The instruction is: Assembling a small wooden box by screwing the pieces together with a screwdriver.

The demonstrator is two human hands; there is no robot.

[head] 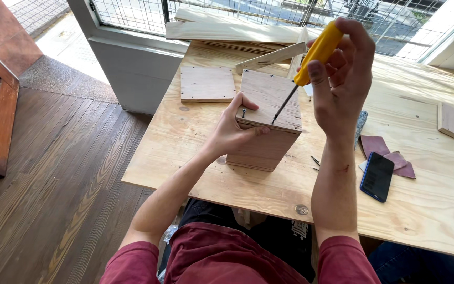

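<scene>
Your left hand (233, 131) grips the pale plywood box (267, 121), fingers curled over its top edge. Your right hand (342, 73) is closed around the yellow-handled screwdriver (307, 64), tip on the top.

Matt bare-wood box (269, 121), plywood table (227, 173), glossy yellow plastic screwdriver (311, 58).

This looks like a small woodworking space set by a street-facing window. A bare plywood worktable (269, 194) carries loose boards (232, 29), a cut square panel (207, 83) and sandpaper sheets (379, 147); the wire-mesh window (132, 13) runs along the far side, with plank flooring (53, 184) at left.
</scene>
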